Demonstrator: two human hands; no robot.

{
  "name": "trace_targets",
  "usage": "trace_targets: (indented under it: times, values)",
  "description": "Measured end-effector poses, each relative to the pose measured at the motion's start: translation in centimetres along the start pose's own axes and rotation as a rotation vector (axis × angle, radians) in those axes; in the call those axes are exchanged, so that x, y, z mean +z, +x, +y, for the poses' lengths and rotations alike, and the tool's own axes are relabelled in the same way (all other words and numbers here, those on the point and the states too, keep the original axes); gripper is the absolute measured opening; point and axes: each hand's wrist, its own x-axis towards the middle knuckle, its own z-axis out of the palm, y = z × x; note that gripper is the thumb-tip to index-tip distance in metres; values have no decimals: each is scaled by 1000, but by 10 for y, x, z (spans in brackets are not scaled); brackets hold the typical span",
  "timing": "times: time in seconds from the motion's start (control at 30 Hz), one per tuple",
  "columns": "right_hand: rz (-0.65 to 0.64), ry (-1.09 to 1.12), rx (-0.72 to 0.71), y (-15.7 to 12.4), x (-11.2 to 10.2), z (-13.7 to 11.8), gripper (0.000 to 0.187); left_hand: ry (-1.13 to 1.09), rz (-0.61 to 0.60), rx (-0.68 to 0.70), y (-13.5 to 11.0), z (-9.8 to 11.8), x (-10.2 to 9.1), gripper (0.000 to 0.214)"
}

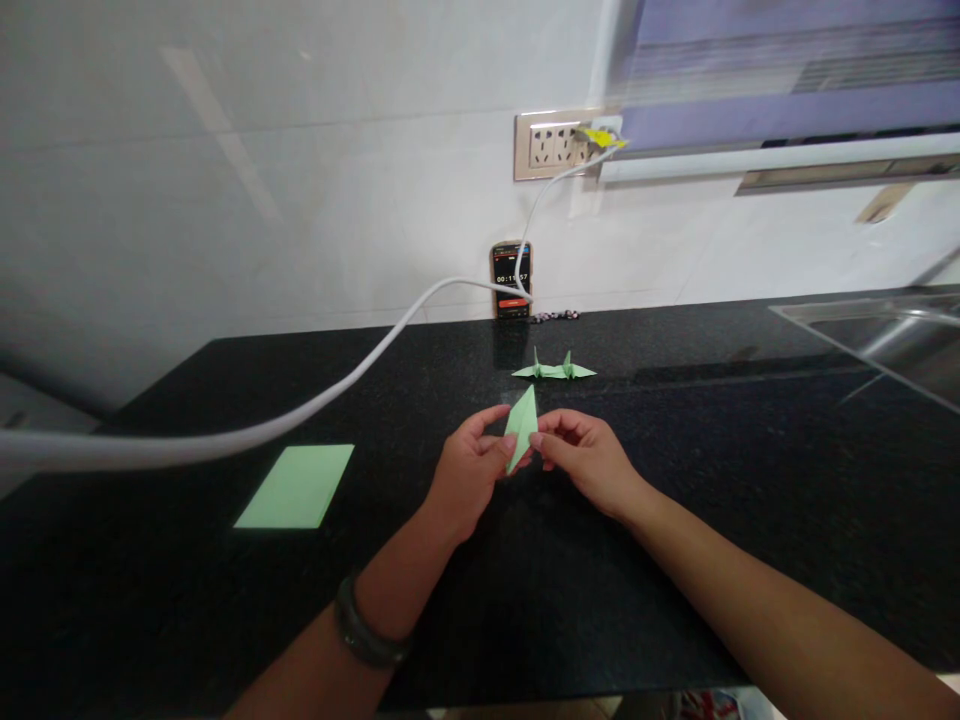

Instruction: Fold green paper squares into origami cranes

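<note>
A light green piece of folded paper [523,425], narrow and kite-shaped, is held up over the black countertop with its point away from me. My left hand [474,462] pinches its left side, thumb on top and the other fingers partly hidden behind. On the lower right edge, the thumb and fingers of my right hand [589,455] are closed on the same paper. Just beyond stand green origami cranes [553,370] with thin upright points. To the left lies a stack of green paper [296,487], flat on the counter.
A phone [511,280] showing a timer leans against the wall. Its white cable [337,385] arches across the left side from the wall socket [559,145]. A beaded strap [556,316] lies beside the phone. The sink [885,335] is at the right of the black countertop [637,620].
</note>
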Motion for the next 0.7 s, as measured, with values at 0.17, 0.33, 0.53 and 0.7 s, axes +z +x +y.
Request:
trace_targets:
  times: [0.17, 0.33, 0.53, 0.7]
  values:
    - [51, -260, -128, 0, -3, 0, 8, 36, -47, 34, 0, -1, 2, 31]
    - [7, -494, -334, -4, -3, -1, 9, 112, -46, 86, 1, -2, -2, 27]
    - [34, -558, -379, -6, -2, -2, 11, 136, -25, 100, 1, -3, -4, 18]
    - [-14, -673, -431, -7, -3, -6, 12, 157, -12, 78, 1, -1, -4, 12]
